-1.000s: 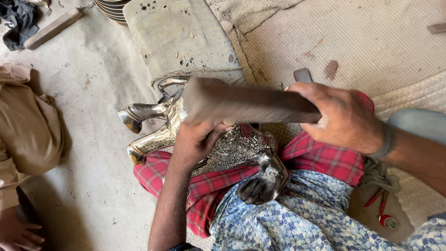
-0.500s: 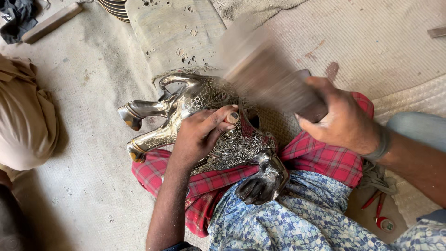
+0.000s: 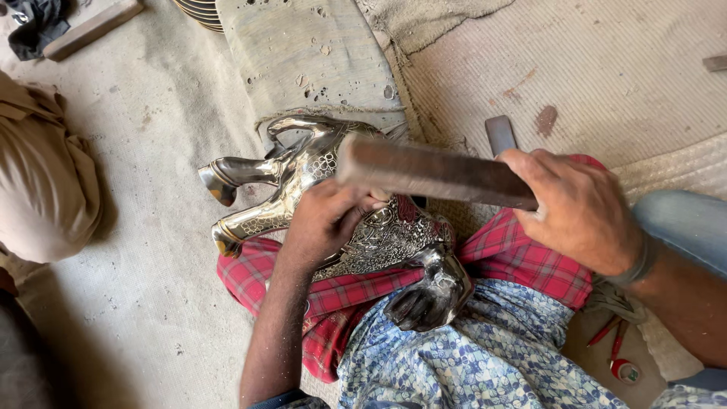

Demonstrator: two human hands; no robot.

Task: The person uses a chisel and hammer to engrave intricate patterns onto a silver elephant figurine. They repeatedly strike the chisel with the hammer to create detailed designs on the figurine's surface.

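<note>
Fingers of the right hand [image 3: 583, 208] wrapped tight about one end of a long, flat dark bar [image 3: 432, 173], which lies nearly level across the work with its free end just above the left knuckles. Fingers of the left hand [image 3: 329, 220] curled and pressed together on the back of an ornate silver-coloured metal horse figure [image 3: 303, 185]; whether they pinch a small tool against the metal cannot be told. The figure lies on its side in the person's lap, cushioned on a red checked cloth [image 3: 522, 261], its hoofed legs [image 3: 227, 178] pointing toward the picture's left and its dark head [image 3: 432, 291] turned toward the body over patterned blue fabric [image 3: 469, 363]. Judged step: beating or dressing the embossed surface, with the bar poised at the point of contact. A further blow would call for a firm left-hand hold and a line clear of the knuckles. Around: coarse matting [image 3: 621, 83], a wooden board [image 3: 303, 53], a small dark block [image 3: 501, 135], red-handled tools [image 3: 613, 344], another person's tan-clad form [image 3: 42, 182] at the left edge
</note>
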